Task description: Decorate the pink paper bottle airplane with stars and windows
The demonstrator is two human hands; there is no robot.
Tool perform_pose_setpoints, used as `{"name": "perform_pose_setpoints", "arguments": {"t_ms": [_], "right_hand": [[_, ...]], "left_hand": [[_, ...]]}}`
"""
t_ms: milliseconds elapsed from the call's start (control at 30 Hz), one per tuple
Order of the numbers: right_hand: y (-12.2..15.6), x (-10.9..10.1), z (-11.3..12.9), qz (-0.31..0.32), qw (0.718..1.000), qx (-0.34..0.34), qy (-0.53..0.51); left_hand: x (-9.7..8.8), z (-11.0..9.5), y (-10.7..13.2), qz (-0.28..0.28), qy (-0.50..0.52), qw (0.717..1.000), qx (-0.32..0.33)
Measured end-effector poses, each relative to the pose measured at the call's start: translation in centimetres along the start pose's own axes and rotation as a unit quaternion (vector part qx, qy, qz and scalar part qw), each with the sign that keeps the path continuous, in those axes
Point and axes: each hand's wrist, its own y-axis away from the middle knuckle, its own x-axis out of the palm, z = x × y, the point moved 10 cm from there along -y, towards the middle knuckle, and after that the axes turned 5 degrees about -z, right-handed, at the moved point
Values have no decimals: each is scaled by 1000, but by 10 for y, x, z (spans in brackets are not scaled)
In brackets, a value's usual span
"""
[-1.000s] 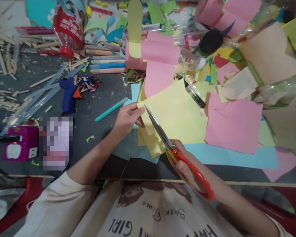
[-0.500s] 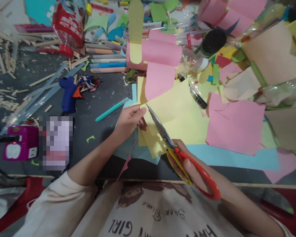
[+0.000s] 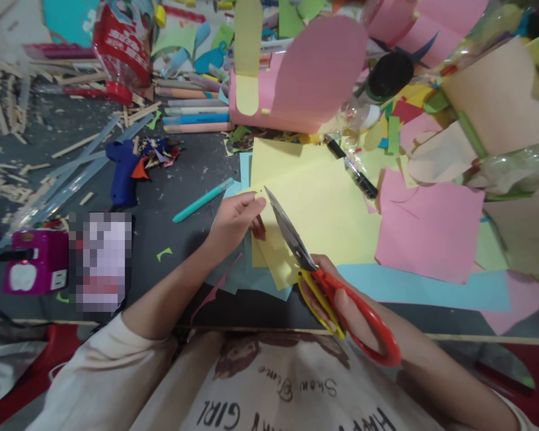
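Scissors (image 3: 303, 254) aslant in right fingers (image 3: 344, 302), left fingers (image 3: 254, 208) pinching paper (image 3: 261, 192)

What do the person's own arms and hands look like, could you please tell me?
The left hand and right hand wear no gloves; the forearms are bare. The left sleeve is loose, off-white, ending near the elbow; only a pale edge of the right sleeve shows.
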Motion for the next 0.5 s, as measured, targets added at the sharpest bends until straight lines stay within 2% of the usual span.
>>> {"name": "perform_pose_setpoints", "arguments": {"t_ms": [100,200,333,500], "right_hand": [[-3,10,-5,20,997,-14,-75],[-5,12,-14,7,993,-25,-119],[-6,15,-24,4,990,-8,-138],[-7,17,-19,0,990,-8,-139]], "left_hand": [[1,-1,1,-2,-19,1000,-7],[1,-2,2,-10,-31,999,-18],[2,-2,2,-9,-17,999,-27],[3,-1,1,-3,-9,999,-33]]}}
